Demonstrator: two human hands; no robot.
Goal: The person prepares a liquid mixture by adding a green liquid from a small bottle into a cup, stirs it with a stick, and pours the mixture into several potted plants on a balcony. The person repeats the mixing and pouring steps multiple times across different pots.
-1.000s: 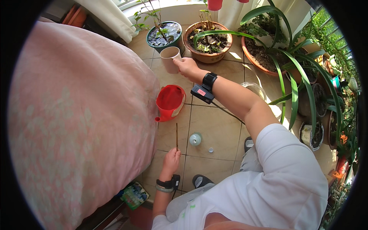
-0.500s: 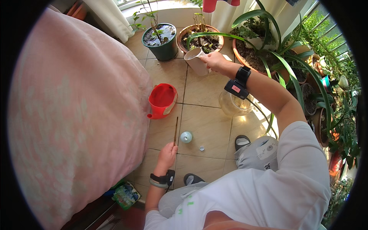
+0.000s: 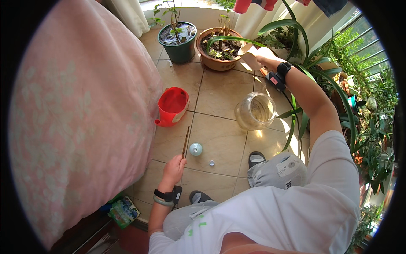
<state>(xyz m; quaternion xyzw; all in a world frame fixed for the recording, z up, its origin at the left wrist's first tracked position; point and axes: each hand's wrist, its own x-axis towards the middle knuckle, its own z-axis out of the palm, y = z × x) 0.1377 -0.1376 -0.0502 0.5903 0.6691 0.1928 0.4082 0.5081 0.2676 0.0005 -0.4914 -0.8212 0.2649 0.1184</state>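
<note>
My right hand [image 3: 265,56] reaches far forward, closed around a pale beige cup [image 3: 251,62]. The cup is tilted, just to the right of a brown pot [image 3: 218,63] with soil and short stems; its inside is hidden. Low in front of me, my left hand [image 3: 174,168] is closed on a thin brown stick [image 3: 186,142], which points forward. Just right of the stick stands a small pale-blue bottle [image 3: 196,149], with a small white cap [image 3: 212,163] near it on the tiles. A red watering can [image 3: 173,106] and a round glass bowl [image 3: 255,111] stand farther forward.
A dark green pot [image 3: 179,51] holds a leafy plant at the back. Long strap leaves [image 3: 302,63] arch over the right side, beside many potted plants and a railing [image 3: 368,46]. A pink cloth-covered piece of furniture [image 3: 84,114] fills the left.
My right hand has carried the cup to the right, from in front of the brown pot to its right side. The glass bowl shows more fully. My left hand still holds the stick.
</note>
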